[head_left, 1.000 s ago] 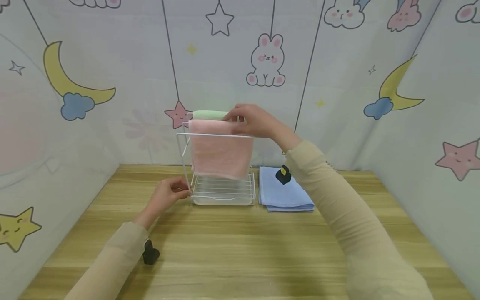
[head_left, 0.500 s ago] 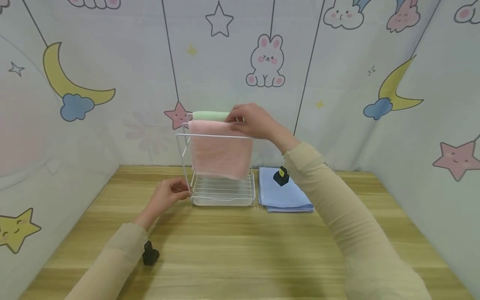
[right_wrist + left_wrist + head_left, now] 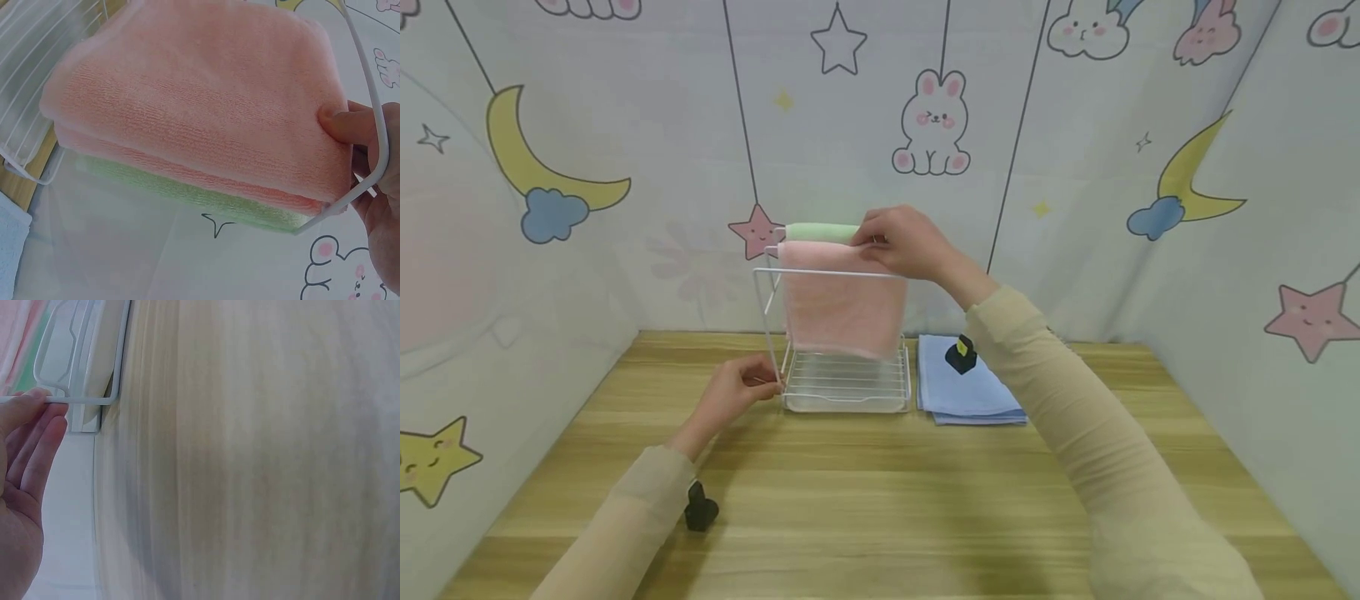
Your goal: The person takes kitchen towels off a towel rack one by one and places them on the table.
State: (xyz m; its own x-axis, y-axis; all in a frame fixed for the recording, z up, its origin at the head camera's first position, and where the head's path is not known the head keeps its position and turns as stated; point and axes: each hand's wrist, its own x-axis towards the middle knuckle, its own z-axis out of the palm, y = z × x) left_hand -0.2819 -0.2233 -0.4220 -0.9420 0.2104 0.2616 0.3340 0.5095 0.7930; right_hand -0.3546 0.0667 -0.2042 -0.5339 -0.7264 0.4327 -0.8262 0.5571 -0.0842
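Observation:
A pink towel (image 3: pixel 846 312) hangs folded over a middle bar of the white wire rack (image 3: pixel 842 272). Behind it a light green towel (image 3: pixel 820 232) is draped on the rear bar. My right hand (image 3: pixel 906 242) pinches the pink towel's top edge near its right end; in the right wrist view the thumb (image 3: pixel 340 125) presses the towel's face and the other fingers are partly hidden behind. My left hand (image 3: pixel 737 387) holds the rack's left side low down, and the left wrist view shows its thumb and fingers pinching the white wire (image 3: pixel 81 400).
A folded blue towel (image 3: pixel 966 387) lies on the wooden table (image 3: pixel 850 500) to the right of the rack. The rack's base carries a wire shelf over a pale tray (image 3: pixel 846 404). A white cartoon-printed curtain (image 3: pixel 865 125) stands close behind.
Over the last second the right hand has shifted very slightly while staying on the pink towel's top. The left hand and the rack look the same.

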